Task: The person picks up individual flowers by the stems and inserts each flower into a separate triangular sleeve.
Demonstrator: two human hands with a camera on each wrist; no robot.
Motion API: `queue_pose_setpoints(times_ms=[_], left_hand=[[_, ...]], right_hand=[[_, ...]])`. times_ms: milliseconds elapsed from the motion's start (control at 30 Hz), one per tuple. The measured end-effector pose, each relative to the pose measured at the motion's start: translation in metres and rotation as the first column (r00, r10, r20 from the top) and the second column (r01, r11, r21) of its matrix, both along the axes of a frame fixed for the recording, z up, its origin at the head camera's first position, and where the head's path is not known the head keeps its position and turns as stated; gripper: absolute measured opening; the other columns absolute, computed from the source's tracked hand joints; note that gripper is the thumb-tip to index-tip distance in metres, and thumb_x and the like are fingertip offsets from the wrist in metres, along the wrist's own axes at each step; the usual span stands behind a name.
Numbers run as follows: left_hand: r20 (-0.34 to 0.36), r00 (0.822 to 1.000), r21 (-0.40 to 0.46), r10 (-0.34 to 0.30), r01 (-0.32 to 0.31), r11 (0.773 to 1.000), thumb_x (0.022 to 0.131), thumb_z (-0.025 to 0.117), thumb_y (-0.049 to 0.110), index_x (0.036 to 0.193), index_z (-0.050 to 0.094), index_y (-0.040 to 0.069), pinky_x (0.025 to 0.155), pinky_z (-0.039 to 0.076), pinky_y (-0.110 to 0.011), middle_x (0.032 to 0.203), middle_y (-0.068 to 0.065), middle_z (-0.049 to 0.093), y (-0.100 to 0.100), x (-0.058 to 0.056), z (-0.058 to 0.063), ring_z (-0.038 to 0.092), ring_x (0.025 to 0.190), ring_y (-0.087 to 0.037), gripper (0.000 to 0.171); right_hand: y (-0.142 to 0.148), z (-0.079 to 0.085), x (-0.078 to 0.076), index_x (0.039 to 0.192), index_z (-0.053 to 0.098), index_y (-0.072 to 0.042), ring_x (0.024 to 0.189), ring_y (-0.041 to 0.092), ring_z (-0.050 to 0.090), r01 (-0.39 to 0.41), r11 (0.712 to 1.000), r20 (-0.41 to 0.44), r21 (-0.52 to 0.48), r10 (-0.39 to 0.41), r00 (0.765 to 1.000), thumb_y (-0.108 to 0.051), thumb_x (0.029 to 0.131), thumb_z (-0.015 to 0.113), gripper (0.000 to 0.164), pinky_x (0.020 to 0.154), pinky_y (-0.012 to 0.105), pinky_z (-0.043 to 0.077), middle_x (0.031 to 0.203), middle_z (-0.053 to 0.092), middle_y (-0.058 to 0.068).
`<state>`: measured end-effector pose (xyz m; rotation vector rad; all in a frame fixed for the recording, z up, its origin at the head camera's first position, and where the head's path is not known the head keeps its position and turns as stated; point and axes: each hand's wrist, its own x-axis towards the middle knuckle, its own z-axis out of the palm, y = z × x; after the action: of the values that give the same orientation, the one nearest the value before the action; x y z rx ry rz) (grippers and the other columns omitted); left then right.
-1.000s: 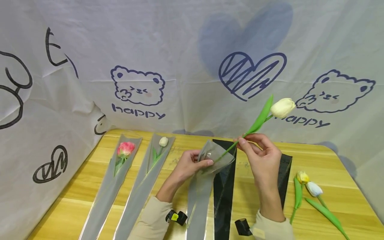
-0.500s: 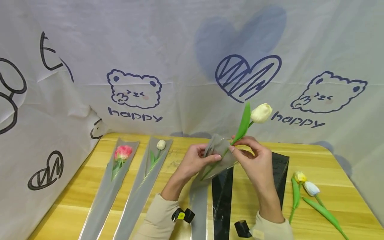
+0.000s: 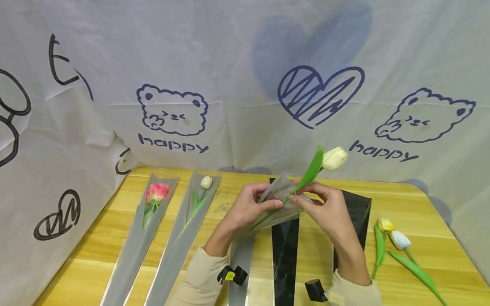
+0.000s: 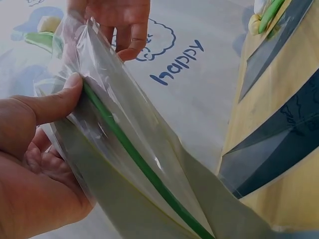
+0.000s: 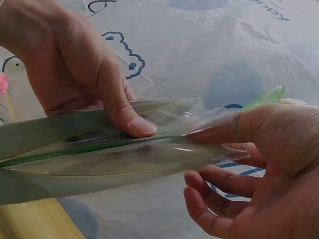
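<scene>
A white tulip (image 3: 334, 158) with a green leaf leans up to the right, its bloom above the mouth of a grey-and-clear flower sleeve (image 3: 279, 219). Its green stem (image 4: 137, 149) runs inside the sleeve, visible through the clear film in both wrist views. My left hand (image 3: 246, 206) grips the sleeve near its mouth, thumb pressed on the front film. At the mouth, my right hand (image 3: 325, 208) pinches the stem just below the leaf. In the right wrist view its thumb lies behind clear film, with the other fingers loosely bent.
Two grey sleeves, one holding a pink flower (image 3: 157, 192) and one a small white tulip (image 3: 206, 182), lie at left on the wooden table (image 3: 95, 248). Black sleeves (image 3: 285, 259) lie under my hands. Yellow (image 3: 385, 224) and pale blue (image 3: 400, 240) tulips lie at right.
My right hand has moved left and down with the white tulip, and the stem has slid deeper into the sleeve. The bloom now stands lower. My left hand has shifted slightly right, still gripping the sleeve.
</scene>
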<state>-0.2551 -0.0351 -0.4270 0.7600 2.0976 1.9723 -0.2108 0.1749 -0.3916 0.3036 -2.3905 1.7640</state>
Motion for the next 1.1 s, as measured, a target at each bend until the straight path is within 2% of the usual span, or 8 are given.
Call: queue_pose_setpoints(times_ms=[133, 267, 333, 500, 667, 833, 1000, 1100], left_hand=[[0.025, 1.000, 0.017, 0.009, -0.009, 1.000, 0.094, 0.074, 0.003, 0.121, 0.070, -0.006, 0.069, 0.054, -0.027, 0.095, -0.012, 0.074, -0.0030, -0.0007, -0.0042, 0.066, 0.078, -0.013, 0.029], [0.062, 0.998, 0.009, 0.032, -0.033, 0.999, 0.093, 0.075, 0.003, 0.119, 0.070, -0.006, 0.067, 0.052, -0.025, 0.088, -0.004, 0.071, -0.0066, -0.0013, -0.0056, 0.062, 0.074, -0.012, 0.028], [0.070, 0.997, 0.004, 0.038, -0.039, 0.999, 0.093, 0.075, 0.002, 0.119, 0.070, -0.006, 0.066, 0.050, -0.025, 0.088, -0.002, 0.070, -0.0079, -0.0017, -0.0055, 0.061, 0.074, -0.012, 0.028], [0.071, 0.997, -0.018, 0.037, -0.036, 0.999, 0.092, 0.075, 0.001, 0.114, 0.070, -0.007, 0.067, 0.050, -0.024, 0.085, 0.000, 0.068, -0.0083, -0.0020, -0.0051, 0.059, 0.073, -0.011, 0.024], [0.069, 0.997, -0.046, 0.028, -0.025, 0.999, 0.091, 0.076, 0.003, 0.102, 0.070, -0.006, 0.066, 0.049, -0.024, 0.076, 0.002, 0.063, -0.0074, -0.0018, -0.0049, 0.056, 0.069, -0.012, 0.016], [0.065, 0.998, -0.042, 0.002, 0.001, 0.999, 0.091, 0.076, 0.002, 0.105, 0.071, -0.007, 0.067, 0.049, -0.024, 0.077, 0.002, 0.065, -0.0063, -0.0013, -0.0050, 0.057, 0.069, -0.012, 0.017], [0.062, 0.998, -0.059, -0.005, 0.009, 0.998, 0.092, 0.076, 0.003, 0.107, 0.071, -0.005, 0.067, 0.049, -0.025, 0.081, 0.002, 0.064, -0.0046, -0.0002, -0.0056, 0.058, 0.071, -0.011, 0.018], [0.058, 0.998, -0.066, 0.000, 0.004, 0.998, 0.092, 0.077, 0.005, 0.106, 0.071, -0.004, 0.068, 0.050, -0.025, 0.082, 0.002, 0.065, -0.0031, 0.0006, -0.0056, 0.059, 0.072, -0.011, 0.018]], right_hand=[[0.0026, -0.0004, 0.0019, 0.117, 0.072, -0.001, 0.123, 0.016, 0.058, 0.025, 0.999, 0.010, -0.033, -0.025, 1.000, -0.021, 0.097, 0.074, 0.028, 0.096, 0.030, 0.052, 0.125, 0.069, 0.007], [0.0062, 0.0006, 0.0025, 0.127, 0.067, -0.001, 0.113, 0.020, 0.064, 0.106, 0.978, 0.002, -0.181, -0.108, 0.994, -0.024, 0.099, 0.071, 0.036, 0.091, 0.024, 0.054, 0.122, 0.068, 0.009], [0.0073, 0.0016, 0.0022, 0.126, 0.067, 0.001, 0.108, 0.022, 0.066, 0.134, 0.949, -0.005, -0.285, -0.142, 0.990, -0.022, 0.100, 0.071, 0.035, 0.089, 0.026, 0.056, 0.120, 0.069, 0.010], [0.0079, 0.0033, -0.0007, 0.117, 0.068, 0.008, 0.101, 0.025, 0.067, 0.140, 0.847, -0.012, -0.512, -0.170, 0.985, -0.010, 0.097, 0.072, 0.028, 0.086, 0.031, 0.058, 0.111, 0.071, 0.012], [0.0077, 0.0041, -0.0026, 0.111, 0.071, 0.007, 0.096, 0.024, 0.068, 0.141, 0.786, 0.021, -0.602, -0.161, 0.987, -0.006, 0.095, 0.073, 0.021, 0.082, 0.031, 0.059, 0.103, 0.071, 0.010], [0.0073, 0.0051, -0.0025, 0.110, 0.074, 0.004, 0.089, 0.019, 0.069, 0.158, 0.740, 0.048, -0.653, -0.168, 0.985, -0.001, 0.094, 0.073, 0.017, 0.080, 0.029, 0.059, 0.098, 0.073, 0.008], [0.0070, 0.0056, -0.0024, 0.106, 0.075, 0.006, 0.085, 0.018, 0.068, 0.186, 0.728, 0.035, -0.660, -0.218, 0.975, 0.002, 0.091, 0.075, 0.015, 0.078, 0.028, 0.059, 0.098, 0.073, 0.009], [0.0068, 0.0052, -0.0022, 0.104, 0.076, 0.005, 0.086, 0.017, 0.067, 0.191, 0.746, 0.032, -0.637, -0.222, 0.974, 0.002, 0.091, 0.075, 0.013, 0.078, 0.028, 0.059, 0.099, 0.072, 0.008]])
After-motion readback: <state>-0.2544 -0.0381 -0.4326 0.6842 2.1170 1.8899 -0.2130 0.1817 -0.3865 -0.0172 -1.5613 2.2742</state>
